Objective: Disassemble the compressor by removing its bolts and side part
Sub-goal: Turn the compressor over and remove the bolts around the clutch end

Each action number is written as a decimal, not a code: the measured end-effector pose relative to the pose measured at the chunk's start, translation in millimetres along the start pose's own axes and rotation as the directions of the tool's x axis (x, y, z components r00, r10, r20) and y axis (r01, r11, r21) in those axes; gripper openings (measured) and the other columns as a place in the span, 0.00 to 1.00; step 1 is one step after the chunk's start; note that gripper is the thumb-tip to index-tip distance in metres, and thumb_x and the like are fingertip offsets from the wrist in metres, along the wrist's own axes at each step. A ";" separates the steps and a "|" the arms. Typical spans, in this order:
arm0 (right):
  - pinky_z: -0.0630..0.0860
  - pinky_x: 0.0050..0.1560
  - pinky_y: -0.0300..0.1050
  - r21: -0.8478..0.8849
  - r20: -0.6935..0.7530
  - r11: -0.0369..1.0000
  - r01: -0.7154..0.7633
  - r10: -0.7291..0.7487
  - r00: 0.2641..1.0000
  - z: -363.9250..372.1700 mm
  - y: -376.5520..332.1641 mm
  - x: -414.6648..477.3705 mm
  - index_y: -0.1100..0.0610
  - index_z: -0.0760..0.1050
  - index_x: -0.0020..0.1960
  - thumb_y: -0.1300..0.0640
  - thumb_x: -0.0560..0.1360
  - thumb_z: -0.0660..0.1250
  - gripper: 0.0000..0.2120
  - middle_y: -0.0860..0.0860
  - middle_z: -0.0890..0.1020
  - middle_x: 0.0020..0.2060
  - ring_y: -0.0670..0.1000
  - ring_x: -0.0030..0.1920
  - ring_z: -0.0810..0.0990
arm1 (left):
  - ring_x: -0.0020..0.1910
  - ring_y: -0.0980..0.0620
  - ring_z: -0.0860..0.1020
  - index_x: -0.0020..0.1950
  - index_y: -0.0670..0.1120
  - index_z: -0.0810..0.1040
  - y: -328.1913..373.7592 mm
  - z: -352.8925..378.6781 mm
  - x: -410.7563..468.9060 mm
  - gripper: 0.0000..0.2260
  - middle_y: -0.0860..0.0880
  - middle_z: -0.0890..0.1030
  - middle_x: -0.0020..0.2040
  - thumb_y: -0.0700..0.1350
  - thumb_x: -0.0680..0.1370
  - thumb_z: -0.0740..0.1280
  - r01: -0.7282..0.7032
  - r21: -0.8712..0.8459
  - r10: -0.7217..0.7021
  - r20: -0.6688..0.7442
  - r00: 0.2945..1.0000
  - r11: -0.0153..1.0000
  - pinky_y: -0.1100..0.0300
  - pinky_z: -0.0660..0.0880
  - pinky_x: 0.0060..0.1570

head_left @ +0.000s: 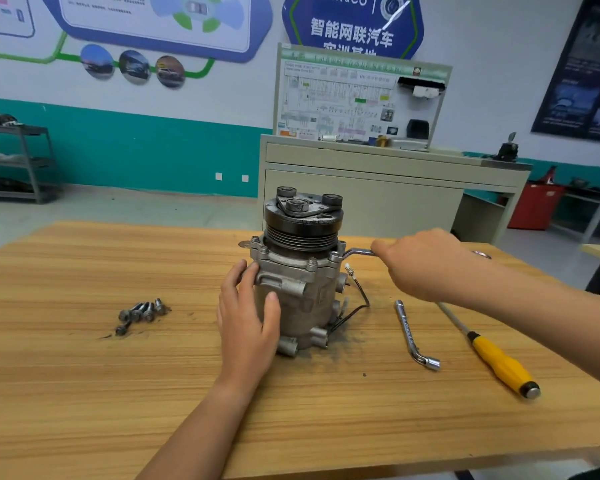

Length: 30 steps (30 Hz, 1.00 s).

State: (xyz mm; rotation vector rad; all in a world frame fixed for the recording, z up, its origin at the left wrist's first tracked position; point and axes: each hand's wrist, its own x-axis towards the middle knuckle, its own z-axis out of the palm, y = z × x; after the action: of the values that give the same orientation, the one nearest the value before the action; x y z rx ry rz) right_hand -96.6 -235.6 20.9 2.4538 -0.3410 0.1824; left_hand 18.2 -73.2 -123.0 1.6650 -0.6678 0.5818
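Wood-grain bench (pixel 84 393): grey metal compressor (pixel 302 289) upright ctr, dark loose bolts (pixel 141 311) left, chrome L-wrench (pixel 411 332) & yellow-handled screwdriver (pixel 499 358) right.

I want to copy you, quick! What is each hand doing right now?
Left hand: closed around the compressor, steadying it.
Right hand: closed on the wrench, which reaches to the compressor's top edge.

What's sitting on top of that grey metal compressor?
A black grooved pulley caps the compressor, with a metal plate and round knobs on its face. Whatever lies beneath the pulley is covered. The right hand holds a wrench at a flange bolt just below.
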 end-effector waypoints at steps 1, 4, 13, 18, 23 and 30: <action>0.59 0.25 0.39 -0.030 -0.006 1.000 0.001 -0.001 1.000 2.3 0.8 7.4 0.53 0.65 0.62 0.62 0.78 0.56 0.13 0.47 0.65 0.28 0.47 0.27 0.65 | 0.69 0.58 0.59 0.70 0.43 0.67 -0.6 0.4 0.0 0.28 0.55 0.61 0.67 0.57 0.74 0.52 -0.002 -0.003 0.002 -0.001 1.000 1.000 0.48 0.59 0.71; 0.66 0.35 0.43 0.023 -0.072 0.999 -0.028 0.030 0.997 14.0 -2.3 36.1 0.55 0.68 0.60 0.64 0.77 0.58 0.13 0.49 0.72 0.35 0.52 0.37 0.74 | 0.69 0.58 0.60 0.70 0.44 0.67 -1.1 0.1 1.2 0.27 0.56 0.61 0.67 0.56 0.75 0.52 -0.008 -0.015 0.008 -0.006 1.000 1.000 0.49 0.59 0.70; 0.68 0.56 0.48 0.369 -0.345 0.929 -0.025 0.162 0.924 52.1 -17.8 57.5 0.60 0.73 0.60 0.67 0.76 0.56 0.15 0.57 0.81 0.51 0.58 0.51 0.77 | 0.69 0.58 0.60 0.70 0.44 0.68 -5.5 -1.0 1.3 0.26 0.49 0.64 0.70 0.55 0.76 0.52 -0.021 -0.002 0.021 0.005 1.000 1.000 0.55 0.57 0.69; 0.68 0.32 0.46 0.664 -0.375 0.747 -0.016 0.353 0.857 39.9 -13.4 11.6 0.60 0.67 0.66 0.59 0.80 0.55 0.15 0.52 0.74 0.34 0.53 0.33 0.72 | 0.69 0.58 0.59 0.70 0.44 0.67 -5.0 0.5 1.7 0.26 0.48 0.64 0.70 0.55 0.75 0.52 -0.013 -0.011 0.013 0.002 1.000 1.000 0.54 0.57 0.69; 0.72 0.32 0.48 0.560 -0.176 0.824 -0.087 0.221 0.959 27.1 -14.3 -20.8 0.57 0.69 0.58 0.56 0.80 0.53 0.10 0.52 0.76 0.33 0.54 0.32 0.75 | 0.69 0.58 0.59 0.70 0.44 0.67 -3.1 1.9 1.6 0.27 0.49 0.63 0.70 0.56 0.75 0.52 -0.003 -0.020 0.003 0.004 1.000 1.000 0.55 0.57 0.69; 0.67 0.28 0.43 0.437 0.009 0.889 -0.136 0.146 0.989 22.7 -22.8 -13.6 0.55 0.68 0.56 0.58 0.80 0.54 0.07 0.49 0.71 0.32 0.49 0.31 0.71 | 0.68 0.60 0.59 0.70 0.44 0.67 -2.0 0.4 1.5 0.27 0.55 0.60 0.67 0.56 0.75 0.52 -0.013 -0.016 0.013 -0.001 1.000 1.000 0.58 0.56 0.67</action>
State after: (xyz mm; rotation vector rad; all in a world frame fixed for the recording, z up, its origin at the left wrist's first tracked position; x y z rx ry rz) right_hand -102.0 -229.7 -13.1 2.8675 -0.5160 0.3872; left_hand 20.7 -73.4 -123.5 1.6466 -0.6818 0.5848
